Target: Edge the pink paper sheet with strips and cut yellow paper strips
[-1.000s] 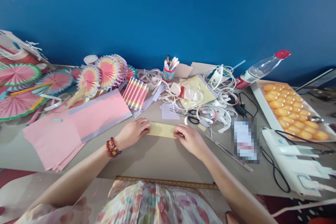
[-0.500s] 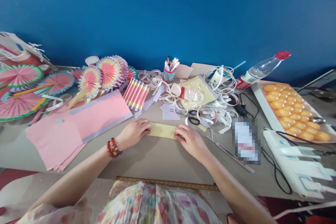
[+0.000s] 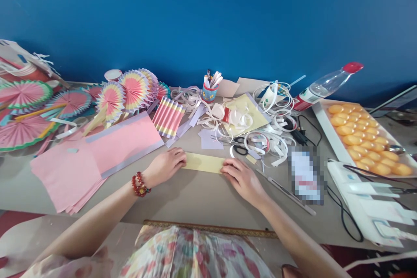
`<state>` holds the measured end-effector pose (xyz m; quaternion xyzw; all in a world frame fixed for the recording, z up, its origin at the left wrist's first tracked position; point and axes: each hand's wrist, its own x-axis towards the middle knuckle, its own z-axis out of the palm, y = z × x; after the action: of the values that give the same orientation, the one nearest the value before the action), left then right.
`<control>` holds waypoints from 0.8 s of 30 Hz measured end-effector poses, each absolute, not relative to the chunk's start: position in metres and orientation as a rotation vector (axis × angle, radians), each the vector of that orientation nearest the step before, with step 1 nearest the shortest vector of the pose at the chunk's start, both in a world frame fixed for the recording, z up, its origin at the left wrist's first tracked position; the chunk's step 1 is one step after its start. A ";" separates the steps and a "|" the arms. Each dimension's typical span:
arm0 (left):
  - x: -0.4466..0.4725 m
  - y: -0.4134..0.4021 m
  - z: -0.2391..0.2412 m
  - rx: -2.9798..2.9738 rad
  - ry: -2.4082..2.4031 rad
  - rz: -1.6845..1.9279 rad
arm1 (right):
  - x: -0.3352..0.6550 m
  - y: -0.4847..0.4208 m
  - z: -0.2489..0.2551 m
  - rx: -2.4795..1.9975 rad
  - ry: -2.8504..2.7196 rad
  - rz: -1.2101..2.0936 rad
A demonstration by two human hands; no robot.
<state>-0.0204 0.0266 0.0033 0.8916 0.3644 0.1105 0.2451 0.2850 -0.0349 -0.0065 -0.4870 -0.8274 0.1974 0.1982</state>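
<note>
A pale yellow paper strip [image 3: 203, 163] lies crosswise on the table in front of me, between my two hands. My left hand [image 3: 167, 166] has its curled fingers closed on the left end of the strip, and a red bead bracelet circles that wrist. At the strip's other end, my right hand [image 3: 243, 178] holds the edge with bent fingers; its thumb is largely hidden. Just beyond the strip sit a small lilac paper piece [image 3: 211, 139] and black-handled scissors [image 3: 241, 149]. A pleated pink, yellow and lilac paper [image 3: 168, 117] stands farther back.
Pink paper sheets [image 3: 65, 173] and folded paper fans [image 3: 134, 91] cover the left side. Tangled white strips [image 3: 269, 145] and a pen cup [image 3: 210, 92] are behind. On the right are a utility knife [image 3: 289, 193], bottle [image 3: 321, 87], yellow-filled tray [image 3: 321, 115] and power strip [image 3: 345, 182].
My right hand has slid a little to the right along the strip, its fingers straightening slightly, and more of the strip shows. My left hand stays at the left end.
</note>
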 end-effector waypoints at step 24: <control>-0.007 0.019 0.002 3.029 0.540 0.061 | 0.271 -0.056 -0.012 -1.243 -2.560 -0.044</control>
<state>-0.0067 0.0193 0.0022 0.9838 0.1754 0.0197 0.0321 0.2713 -0.0561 -0.0125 -0.4320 -0.8896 -0.0152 0.1474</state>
